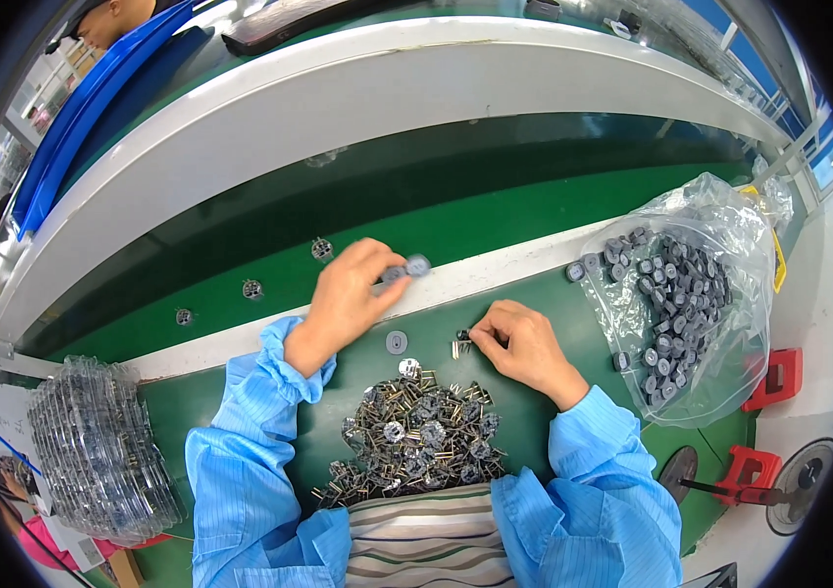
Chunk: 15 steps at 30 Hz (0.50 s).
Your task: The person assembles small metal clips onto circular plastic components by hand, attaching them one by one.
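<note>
Brass-pronged black parts [426, 431] lie heaped nearest the worker. Beyond them, the right hand [524, 345] pinches a small dark piece with metal prongs [462, 338]. Farther out, the left hand [350, 297] grips round grey plastic caps [418, 266] (two, I think, though blurred) by the long white rail [495, 271]. Held so near the fingertips, one could slip onto the flat green belt [514, 214].

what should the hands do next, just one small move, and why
Probably bring the left hand and its grey round pieces in beside the loose grey disc: they are up by the white rail, while the right hand pinches a brass-pinned part near that disc, so both hands would likely work closer together.
</note>
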{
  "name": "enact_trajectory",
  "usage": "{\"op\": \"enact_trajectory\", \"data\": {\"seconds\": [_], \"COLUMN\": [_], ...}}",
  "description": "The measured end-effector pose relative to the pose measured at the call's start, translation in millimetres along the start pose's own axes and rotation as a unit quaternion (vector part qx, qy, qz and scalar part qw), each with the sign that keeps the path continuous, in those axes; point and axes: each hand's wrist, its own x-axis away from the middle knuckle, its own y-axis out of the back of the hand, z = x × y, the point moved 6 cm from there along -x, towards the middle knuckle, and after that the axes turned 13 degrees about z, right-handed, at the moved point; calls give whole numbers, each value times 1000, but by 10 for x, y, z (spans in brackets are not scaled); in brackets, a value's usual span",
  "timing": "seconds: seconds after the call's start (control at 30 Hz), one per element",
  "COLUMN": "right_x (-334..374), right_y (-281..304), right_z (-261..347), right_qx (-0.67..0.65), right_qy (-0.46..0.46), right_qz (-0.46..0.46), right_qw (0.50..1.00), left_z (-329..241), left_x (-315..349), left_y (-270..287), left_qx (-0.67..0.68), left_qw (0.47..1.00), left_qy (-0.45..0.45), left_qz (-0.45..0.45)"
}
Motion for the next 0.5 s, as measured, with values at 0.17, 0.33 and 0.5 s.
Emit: {"op": "enact_trajectory", "data": {"seconds": [0.17,0.33,0.5], "right_x": [33,45,41], "right_y": [85,185,120], "right_z": [61,-41,147], "right_qx": [98,30,44], "right_qy": [-40,-69,141], "right_qz": [7,7,36], "right_qw": [994,997,988], "left_z": [-163,-262,-232], "left_x": [19,50,81], "left_y": [-366,-455,-538], "left_qx": [78,44,39], "left_qw": [989,988,986], "left_qy": [-51,-44,-47], "left_qz": [114,144,153]}}
